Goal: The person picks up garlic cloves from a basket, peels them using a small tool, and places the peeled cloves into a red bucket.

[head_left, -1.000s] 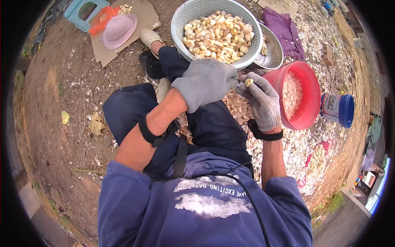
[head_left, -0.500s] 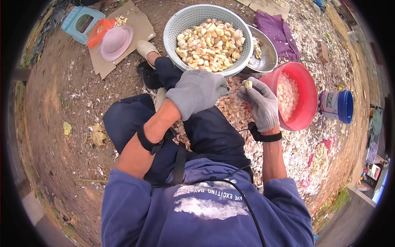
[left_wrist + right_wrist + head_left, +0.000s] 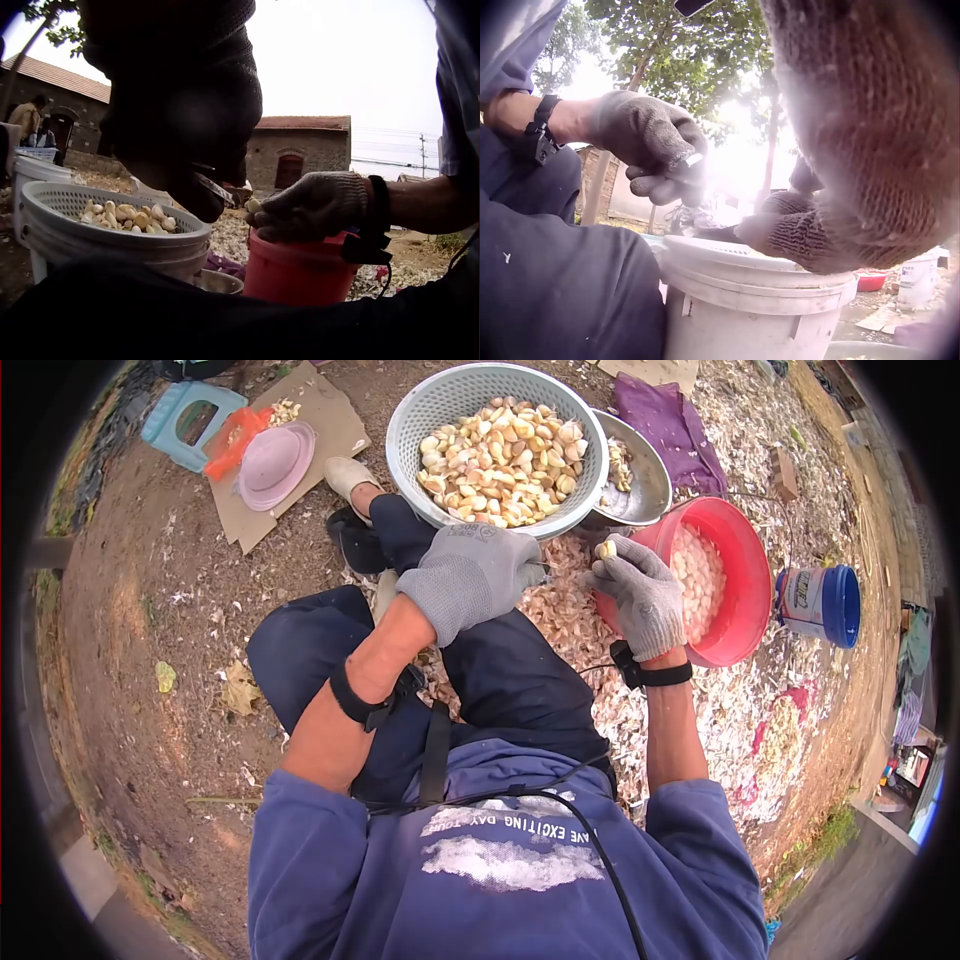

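Note:
My left hand (image 3: 470,575), in a grey work glove, grips a small knife (image 3: 216,189) with a short blade; the glove hides most of its handle. To the right, my gloved right hand (image 3: 642,595) pinches one garlic clove (image 3: 607,549) between thumb and fingertips. A gap separates the blade from the clove. Beyond the left hand, a grey perforated basket (image 3: 397,460) holds many unpeeled-looking cloves and sits on a white bucket (image 3: 742,319). Close beside the right hand stands a red bucket (image 3: 745,610) with pale cloves inside.
A metal bowl (image 3: 655,495) is tucked by the basket, near a purple cloth (image 3: 675,435). A blue-rimmed pail (image 3: 808,600) stands right. Garlic skins (image 3: 660,750) litter the ground. At far left are a blue stool (image 3: 165,430) and a pink basin (image 3: 272,475) on cardboard.
The hands were close together with the knife near the clove; they have since drawn apart. The right hand still holds the clove, now raised at its fingertips. The head view has shifted slightly.

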